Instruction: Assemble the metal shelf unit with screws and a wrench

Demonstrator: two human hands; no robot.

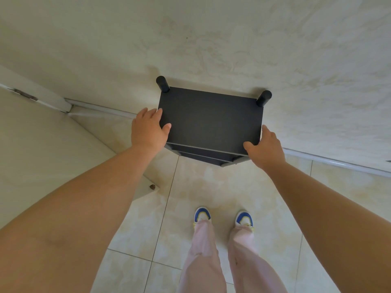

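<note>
Both my bare forearms reach in from the lower corners of the frame toward its middle. My left hand (149,130) sits left of centre, back of the hand up, fingers curled over an edge with the thumb lying on top, gripping. My right hand (265,148) is right of centre and a little lower, thumb stretched toward the middle, fingers wrapped out of sight. My legs and feet show at the bottom centre.

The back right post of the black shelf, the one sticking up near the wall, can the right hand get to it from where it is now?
Probably yes. The right hand grips the shelf at its near right corner, and the post stands uncovered along the same side, with nothing between them.
</note>
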